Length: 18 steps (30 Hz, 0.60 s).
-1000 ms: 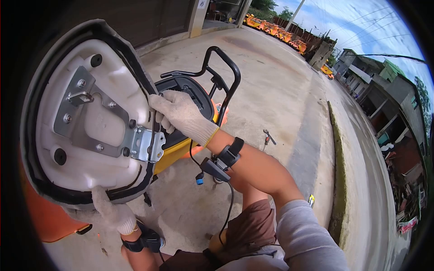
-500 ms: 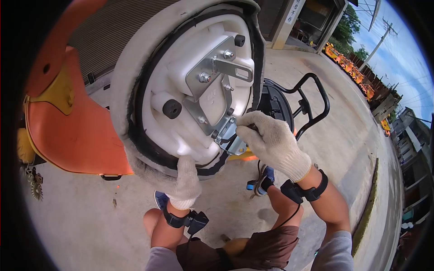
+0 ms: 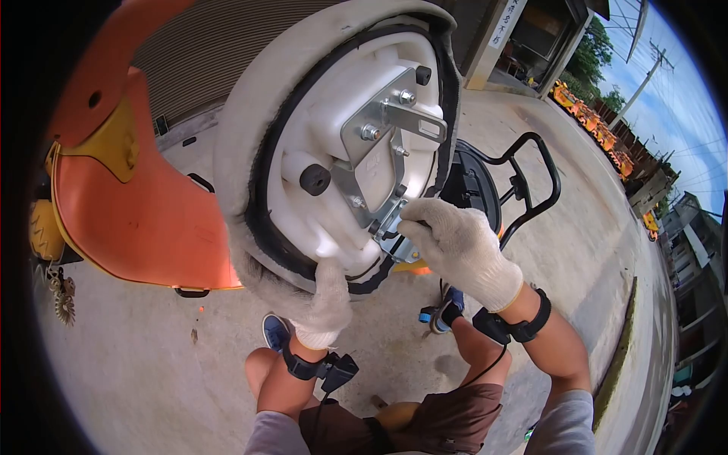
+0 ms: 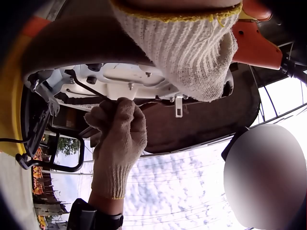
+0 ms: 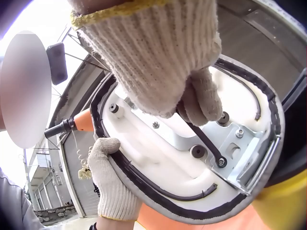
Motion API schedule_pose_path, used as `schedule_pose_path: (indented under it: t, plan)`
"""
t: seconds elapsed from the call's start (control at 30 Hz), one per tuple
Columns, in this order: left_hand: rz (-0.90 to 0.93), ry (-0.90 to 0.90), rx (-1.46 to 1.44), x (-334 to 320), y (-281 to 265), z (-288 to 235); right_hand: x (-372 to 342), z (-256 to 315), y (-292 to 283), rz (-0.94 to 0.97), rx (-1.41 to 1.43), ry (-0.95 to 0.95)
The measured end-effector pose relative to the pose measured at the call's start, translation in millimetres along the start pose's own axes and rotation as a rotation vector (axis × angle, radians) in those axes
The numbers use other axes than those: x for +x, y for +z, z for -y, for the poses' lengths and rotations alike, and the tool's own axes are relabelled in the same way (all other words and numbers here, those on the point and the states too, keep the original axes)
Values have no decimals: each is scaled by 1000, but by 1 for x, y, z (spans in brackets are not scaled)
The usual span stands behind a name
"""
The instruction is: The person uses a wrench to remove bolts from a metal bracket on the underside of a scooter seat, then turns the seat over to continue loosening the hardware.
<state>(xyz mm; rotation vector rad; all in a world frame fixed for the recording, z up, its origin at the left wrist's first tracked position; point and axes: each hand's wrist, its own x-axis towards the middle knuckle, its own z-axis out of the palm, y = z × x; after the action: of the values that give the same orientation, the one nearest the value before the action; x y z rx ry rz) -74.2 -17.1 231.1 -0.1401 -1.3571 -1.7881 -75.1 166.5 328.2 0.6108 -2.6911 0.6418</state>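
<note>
"White plastic forms the underside of the seat (image 3: 322, 144). State its edging."
"Black seal (image 3: 259, 186), then a pale grey cover (image 3: 241, 125)."
"Fittings?"
"Bolted metal bracket (image 3: 358, 152) with a slotted tab (image 3: 406, 117), black rubber feet (image 3: 314, 180), and a hinge (image 5: 244, 148) at the seat's lower edge."
"Seat position?"
"Tilted up, between the hands."
"Hand states?"
"Left hand (image 3: 318, 303) grips the seat's rim, thumb on the underside edge. Right hand (image 3: 457, 246), fingers curled, holds a dark wrench (image 5: 205, 142); its round end is on the hinge."
"Obstructions?"
"Right hand covers part of the hinge in the head view, and part of the bracket in the right wrist view."
"Surroundings?"
"Orange body (image 3: 159, 220) left of the seat, black rack (image 3: 519, 188) to its right, shutter (image 3: 197, 68) behind it, concrete (image 3: 379, 349) below; scooters (image 3: 591, 114) stand well beyond it."
</note>
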Motion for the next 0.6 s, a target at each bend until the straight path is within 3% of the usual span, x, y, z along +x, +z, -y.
schedule_pose_path:
  t: [0.07, 0.13, 0.23, 0.37, 0.43, 0.47, 0.5, 0.57, 0.6]
  plan:
    - [-12, -19, -35, 1, 1, -2, 2, 2, 2, 2, -35, -5]
    - [-27, 72, 135, 0, -2, 2, 7, 5, 3, 9, -128, -114]
    - [-63, 51, 51, 0, -1, 7, 19, 6, 6, 54, -80, -2]
    - [-42, 60, 23, 4, 1, 4, 35, -5, 3, 25, -100, -34]
    - [-102, 99, -30, 3, 3, 9, 42, -24, 3, -39, 55, 85]
    - [-99, 99, -31, 3, 2, 9, 44, -29, 0, -15, 82, 234]
    - [-63, 84, -32, 4, 0, 7, 44, -38, 2, -16, 82, 236]
    - [-25, 69, -33, 6, -2, 8, 40, -67, 18, -101, 166, 493]
    - [-14, 122, -22, 7, -2, 9, 35, -85, 28, -103, 166, 494]
